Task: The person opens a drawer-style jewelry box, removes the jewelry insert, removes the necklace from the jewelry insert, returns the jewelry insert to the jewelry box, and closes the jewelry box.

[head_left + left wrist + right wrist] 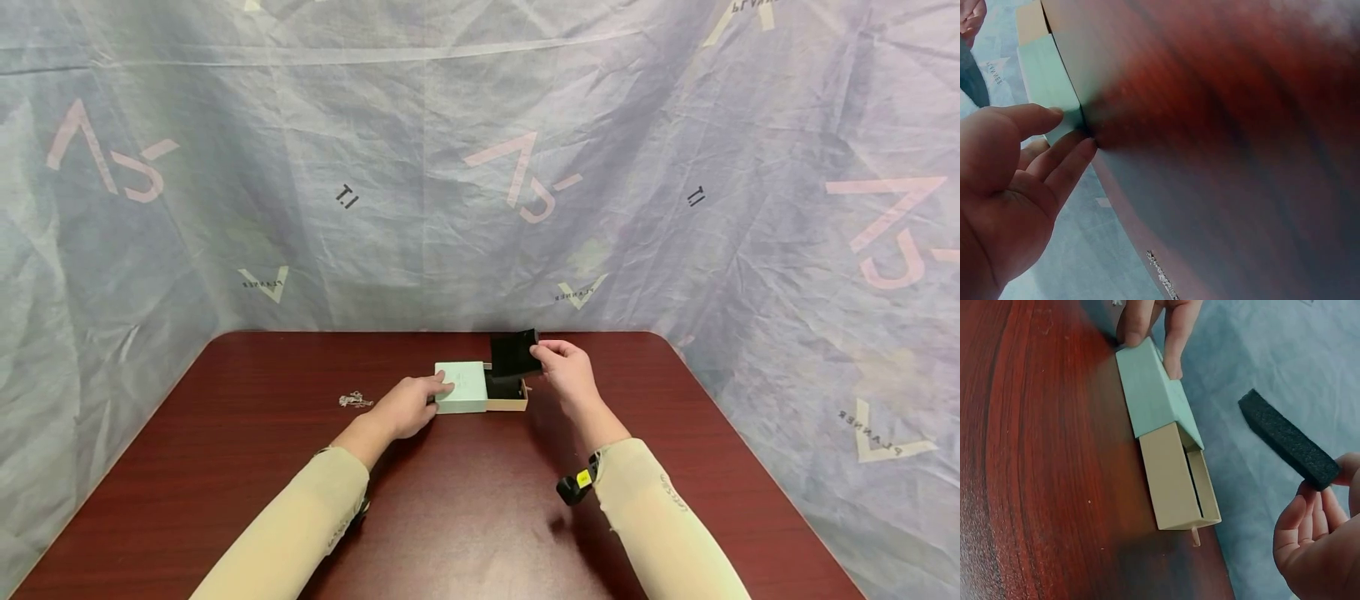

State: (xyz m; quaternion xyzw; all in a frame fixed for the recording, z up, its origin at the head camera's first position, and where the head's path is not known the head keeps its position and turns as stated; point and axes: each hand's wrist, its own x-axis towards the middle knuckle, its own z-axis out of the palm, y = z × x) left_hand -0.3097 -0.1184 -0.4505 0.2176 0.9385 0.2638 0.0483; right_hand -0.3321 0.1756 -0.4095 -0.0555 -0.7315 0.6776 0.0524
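A small drawer-style box lies on the table, its mint-green sleeve (pixel 461 385) at the left and its tan drawer (pixel 507 405) pulled partway out to the right. My left hand (pixel 408 407) grips the sleeve at its left end, thumb on one face and fingers round the other in the left wrist view. Above the drawer, my right hand (pixel 572 372) pinches a black foam pad (pixel 1288 440) by one edge between thumb and fingers. Dark lining shows inside the drawer, and a short pull tab (pixel 1195 537) sticks out from its end.
To the left of the box lies a small silvery tangle, like a chain (pixel 355 400). The dark red wooden table (pixel 465 500) ends just behind the box, where a grey printed cloth (pixel 420 208) hangs at the back and sides.
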